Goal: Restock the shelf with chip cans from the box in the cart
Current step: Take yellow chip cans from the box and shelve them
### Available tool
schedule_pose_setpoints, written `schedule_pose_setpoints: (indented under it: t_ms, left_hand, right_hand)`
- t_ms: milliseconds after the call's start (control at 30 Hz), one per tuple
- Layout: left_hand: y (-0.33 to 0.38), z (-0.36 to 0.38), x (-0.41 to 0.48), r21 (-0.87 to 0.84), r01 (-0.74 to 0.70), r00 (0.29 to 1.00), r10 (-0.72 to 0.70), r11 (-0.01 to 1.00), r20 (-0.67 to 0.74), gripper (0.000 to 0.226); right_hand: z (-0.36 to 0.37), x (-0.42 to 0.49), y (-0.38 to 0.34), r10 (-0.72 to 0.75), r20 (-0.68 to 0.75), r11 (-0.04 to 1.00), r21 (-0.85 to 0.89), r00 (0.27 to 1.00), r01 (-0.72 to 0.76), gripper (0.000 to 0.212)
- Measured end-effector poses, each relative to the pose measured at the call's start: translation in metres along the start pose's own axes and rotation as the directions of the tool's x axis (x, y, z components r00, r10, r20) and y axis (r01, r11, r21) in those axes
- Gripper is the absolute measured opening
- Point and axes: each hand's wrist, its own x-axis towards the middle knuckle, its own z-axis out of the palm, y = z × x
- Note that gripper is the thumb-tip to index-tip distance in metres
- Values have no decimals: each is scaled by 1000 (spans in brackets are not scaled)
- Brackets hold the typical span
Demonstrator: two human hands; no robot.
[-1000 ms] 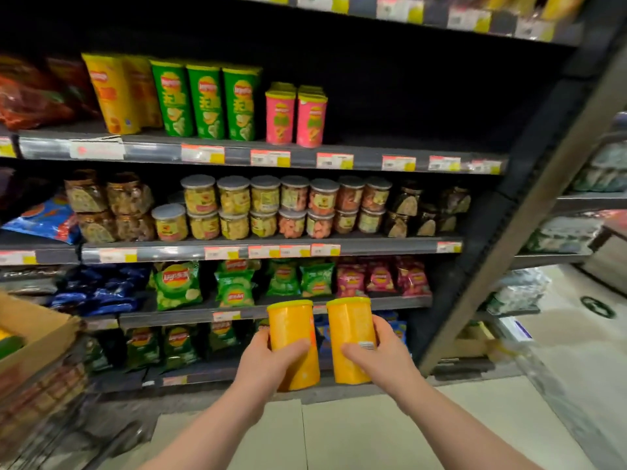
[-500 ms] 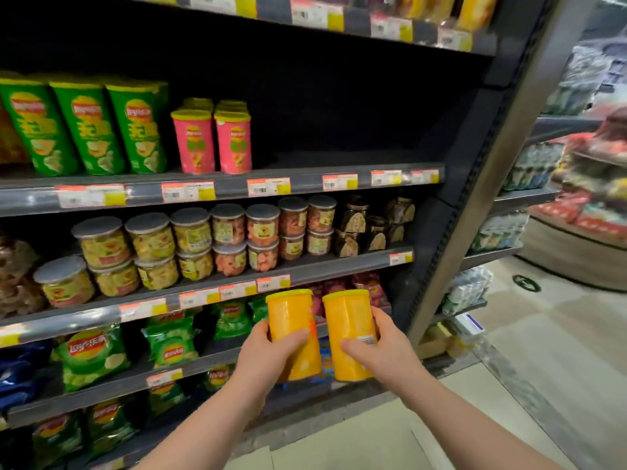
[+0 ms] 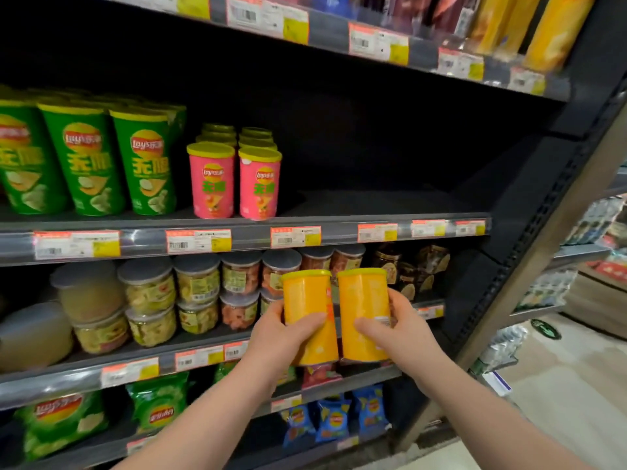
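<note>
The two yellow cans, the left can (image 3: 307, 300) and the right can (image 3: 363, 300), sit higher against the display than a second ago. Then they were level with the chip bags (image 3: 159, 407); now they stand upright in front of the jars (image 3: 196, 286), one row below the shelf (image 3: 339, 237) that carries the other cans. The left hand (image 3: 281, 337) and the right hand (image 3: 402, 334) hold them as before, each grip wrapped round the lower half of its own can with the thumb across the front. The cans are just beside each other, nearly touching. The view has also closed in and swung rightward, so the cart and its box, glimpsed at the left edge a second ago, are now out of sight. I judge the carry nearly over and the placing about to begin; neither can is set down yet. On that shelf the pink cans (image 3: 234, 184) stand in two files beside the green cans (image 3: 142, 164). To their right a dark stretch of board runs toward the upright post (image 3: 529, 266), which looks the likely spot. In the way are the shelf's front lip with its price tags (image 3: 295, 236), which the cans must rise over, and the pink cans close on the left, easy to knock.
</note>
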Motion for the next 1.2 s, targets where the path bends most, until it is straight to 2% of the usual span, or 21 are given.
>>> schedule_pose_setpoints:
  t_ms: [100, 267, 433, 567, 700, 900, 1000, 1200]
  left_hand:
    - [8, -8, 11, -5, -16, 999, 16, 1000, -35, 47]
    - [22, -21, 25, -13, -59, 994, 58, 998, -94, 48]
    - [38, -24, 37, -26, -109, 980, 103, 994, -173, 44]
    - [55, -18, 48, -28, -160, 956, 148, 987, -252, 34]
    - [68, -10, 58, -40, -175, 938, 154, 984, -311, 40]
    - [76, 6, 70, -55, -207, 896, 166, 977, -413, 41]
    - [78, 15, 73, -50, -224, 876, 178, 973, -449, 36]
    - [81, 23, 75, -62, -228, 844, 166, 972, -509, 32]
  right_hand:
    - [5, 17, -9, -23, 19, 1000, 19, 1000, 23, 59]
    - [5, 48, -27, -102, 48, 992, 80, 994, 98, 40]
    - [0, 86, -51, -176, 48, 980, 99, 983, 170, 48]
    - [-6, 126, -73, -269, 64, 962, 70, 961, 264, 67]
    - [-13, 167, -94, -327, 67, 944, 64, 943, 323, 67]
    - [-14, 224, -107, -344, 121, 939, 74, 931, 337, 68]
    - [-8, 251, -109, -336, 149, 942, 28, 930, 335, 77]
    - [15, 296, -113, -281, 214, 953, -51, 936, 297, 81]
